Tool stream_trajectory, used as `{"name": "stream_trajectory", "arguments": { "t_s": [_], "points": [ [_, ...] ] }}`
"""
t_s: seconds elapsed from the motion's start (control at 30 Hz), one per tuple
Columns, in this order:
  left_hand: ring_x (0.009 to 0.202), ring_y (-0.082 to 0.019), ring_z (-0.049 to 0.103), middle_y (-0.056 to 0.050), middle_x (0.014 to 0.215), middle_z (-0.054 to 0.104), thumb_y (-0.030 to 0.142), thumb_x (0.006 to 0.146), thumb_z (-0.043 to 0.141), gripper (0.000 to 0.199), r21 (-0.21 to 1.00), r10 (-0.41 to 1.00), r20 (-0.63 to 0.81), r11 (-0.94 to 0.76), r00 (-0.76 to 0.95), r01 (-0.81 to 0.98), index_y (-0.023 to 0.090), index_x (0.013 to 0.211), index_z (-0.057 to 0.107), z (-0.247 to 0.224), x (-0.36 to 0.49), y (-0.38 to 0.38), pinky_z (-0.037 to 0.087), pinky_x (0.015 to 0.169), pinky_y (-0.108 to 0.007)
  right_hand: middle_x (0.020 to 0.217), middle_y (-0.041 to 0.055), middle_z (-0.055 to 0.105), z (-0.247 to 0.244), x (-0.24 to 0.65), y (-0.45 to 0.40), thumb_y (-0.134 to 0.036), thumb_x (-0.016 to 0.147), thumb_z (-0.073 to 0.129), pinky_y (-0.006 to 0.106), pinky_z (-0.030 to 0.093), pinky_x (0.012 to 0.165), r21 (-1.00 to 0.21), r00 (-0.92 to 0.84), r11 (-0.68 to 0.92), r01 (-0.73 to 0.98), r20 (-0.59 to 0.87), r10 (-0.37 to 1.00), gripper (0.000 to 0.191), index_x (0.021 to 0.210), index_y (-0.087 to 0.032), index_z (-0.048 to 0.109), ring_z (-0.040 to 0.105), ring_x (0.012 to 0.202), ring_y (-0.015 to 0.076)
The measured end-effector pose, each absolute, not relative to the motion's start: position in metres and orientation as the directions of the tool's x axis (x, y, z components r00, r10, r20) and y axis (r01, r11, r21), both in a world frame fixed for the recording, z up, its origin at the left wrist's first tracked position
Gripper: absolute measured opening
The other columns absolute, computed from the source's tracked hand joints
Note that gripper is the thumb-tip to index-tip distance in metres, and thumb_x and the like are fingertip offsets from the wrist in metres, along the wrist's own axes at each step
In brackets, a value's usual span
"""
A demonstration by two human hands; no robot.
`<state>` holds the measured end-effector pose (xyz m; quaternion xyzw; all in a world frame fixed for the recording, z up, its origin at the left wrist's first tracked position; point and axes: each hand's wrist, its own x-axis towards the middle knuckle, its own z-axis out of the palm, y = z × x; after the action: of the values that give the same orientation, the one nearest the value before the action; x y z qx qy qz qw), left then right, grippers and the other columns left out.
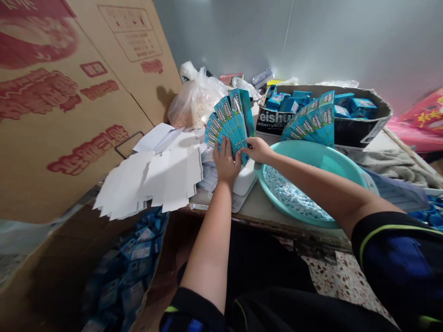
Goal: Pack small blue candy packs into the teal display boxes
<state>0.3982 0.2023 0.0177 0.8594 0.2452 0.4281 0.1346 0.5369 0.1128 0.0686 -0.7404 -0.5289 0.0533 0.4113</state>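
Between both hands (238, 157): fanned blue cartons (228, 121)

A fan of flat blue printed carton sleeves (228, 121) stands upright, spread wide like playing cards, lower ends gathered together just above a white scale (244, 182) on the tabletop (263, 210).

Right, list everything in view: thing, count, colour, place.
fanned flat cartons: one fan, teal, held in both hands
second fan of cartons: one, teal, leaning at the black box
basin: one, turquoise, holding pale blue pieces, right of the hands
black box: one, holding blue packs, behind the basin
white blanks: a spread pile, left on the table
plastic bag: one, clear, at the back
large cardboard box: one, brown, far left
left hand: gripping the fan's base
right hand: at its right edge
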Motion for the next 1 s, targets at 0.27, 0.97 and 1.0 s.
{"name": "stream_trajectory", "arguments": {
  "t_s": [0.27,0.97,1.0],
  "points": [
    [0.156,-0.034,0.026,-0.015,0.163,0.042,0.05,0.102,0.04,0.067,0.416,0.542,0.659,-0.84,0.521,0.348,0.008,0.152,0.048,0.019,0.3971,0.2023,0.02,0.13,-0.051,0.063,-0.0022,0.05,0.0696,0.5379,0.1128,-0.028,0.083,0.062,0.026,0.029,0.059,-0.611,0.413,-0.138,0.78,0.337,0.846,0.023,0.065,-0.018,0.051,0.044,0.062,0.0126],
    [0.155,-0.03,0.032,-0.02,0.159,0.046,0.053,0.104,0.03,0.068,0.449,0.532,0.666,-0.846,0.523,0.289,0.007,0.149,0.05,0.0137,0.3969,0.2068,0.024,0.129,-0.053,0.068,-0.0012,0.054,0.0733,0.5348,0.1089,-0.028,0.086,0.061,0.026,0.028,0.059,-0.529,0.396,-0.199,0.825,0.29,0.871,0.018,0.074,-0.016,0.061,0.044,0.064,0.0122],
    [0.154,-0.03,0.032,-0.02,0.16,0.045,0.052,0.104,0.03,0.068,0.444,0.524,0.673,-0.851,0.522,0.282,0.006,0.15,0.049,0.0136,0.3973,0.2064,0.024,0.129,-0.053,0.069,-0.0011,0.055,0.0741,0.5343,0.1084,-0.028,0.087,0.061,0.026,0.028,0.059,-0.521,0.394,-0.203,0.829,0.285,0.874,0.017,0.075,-0.016,0.062,0.045,0.065,0.0123]
  ]
}}
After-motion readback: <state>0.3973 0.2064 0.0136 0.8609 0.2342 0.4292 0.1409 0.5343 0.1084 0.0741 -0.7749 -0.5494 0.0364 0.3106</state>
